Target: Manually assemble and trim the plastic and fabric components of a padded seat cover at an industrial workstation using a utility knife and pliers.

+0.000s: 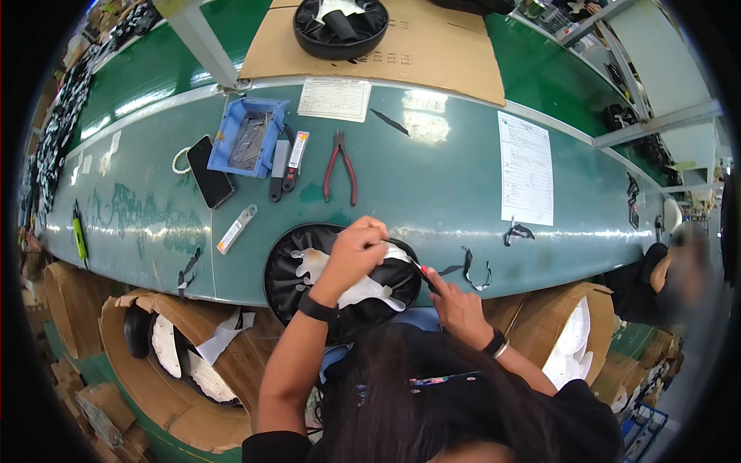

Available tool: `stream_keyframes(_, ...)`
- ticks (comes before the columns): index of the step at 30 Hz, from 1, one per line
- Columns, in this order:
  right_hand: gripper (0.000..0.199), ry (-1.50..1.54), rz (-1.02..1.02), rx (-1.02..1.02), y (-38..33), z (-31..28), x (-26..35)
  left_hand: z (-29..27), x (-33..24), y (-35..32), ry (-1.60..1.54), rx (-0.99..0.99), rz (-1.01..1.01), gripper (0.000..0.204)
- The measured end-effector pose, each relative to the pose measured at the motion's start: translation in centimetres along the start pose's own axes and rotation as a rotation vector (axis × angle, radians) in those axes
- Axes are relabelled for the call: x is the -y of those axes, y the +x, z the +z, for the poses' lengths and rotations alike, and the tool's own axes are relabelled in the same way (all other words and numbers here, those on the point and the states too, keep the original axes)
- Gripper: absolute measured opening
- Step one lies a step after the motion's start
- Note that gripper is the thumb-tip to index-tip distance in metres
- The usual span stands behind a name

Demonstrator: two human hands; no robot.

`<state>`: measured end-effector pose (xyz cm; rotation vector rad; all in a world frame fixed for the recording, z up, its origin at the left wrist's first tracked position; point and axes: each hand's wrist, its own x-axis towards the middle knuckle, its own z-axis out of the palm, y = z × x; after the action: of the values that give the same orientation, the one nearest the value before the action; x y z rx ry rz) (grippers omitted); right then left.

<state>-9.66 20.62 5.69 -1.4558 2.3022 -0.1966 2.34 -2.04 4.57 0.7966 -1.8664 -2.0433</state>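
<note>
At the table's near edge rests a round, black, leather-like padded piece [285, 287], its underside up, with white backing showing in irregular patches. My left hand [356, 253] is closed over its upper middle, fingertips pinched together near a white patch; what they grip is hidden. From the right, my right hand [461, 312] wraps round a slim dark utility knife [430, 281] with a bit of red near its front. The knife's tip points at the right rim of the padded piece, close to the left fingertips.
Beyond lie red-handled nippers [340, 168], a blue tray [245, 137], box cutters [290, 163], a blade case [236, 229], a phone [208, 173] and paper sheets [526, 168]. Black scraps [475, 270] lie right. A similar black piece [340, 48] sits on cardboard. Cardboard boxes [176, 420] flank me.
</note>
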Motion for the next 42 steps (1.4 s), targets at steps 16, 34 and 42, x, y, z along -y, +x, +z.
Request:
stream_keyframes(16,0.054,0.318,0.425,-0.096,-2.9,2.7,7.7,0.4,4.8,4.6,-0.15,0.241,0.215,0.02)
stream_keyframes(34,0.055,-0.144,-0.138,0.14,6.1,-3.3,0.3,-2.2,3.6,1.0,-0.428,0.174,0.142,0.025)
stream_keyframes(42,0.058,-0.174,-0.11,0.109,5.5,-3.9,2.0,1.3,1.2,-0.6,0.308,-0.243,0.269,0.023)
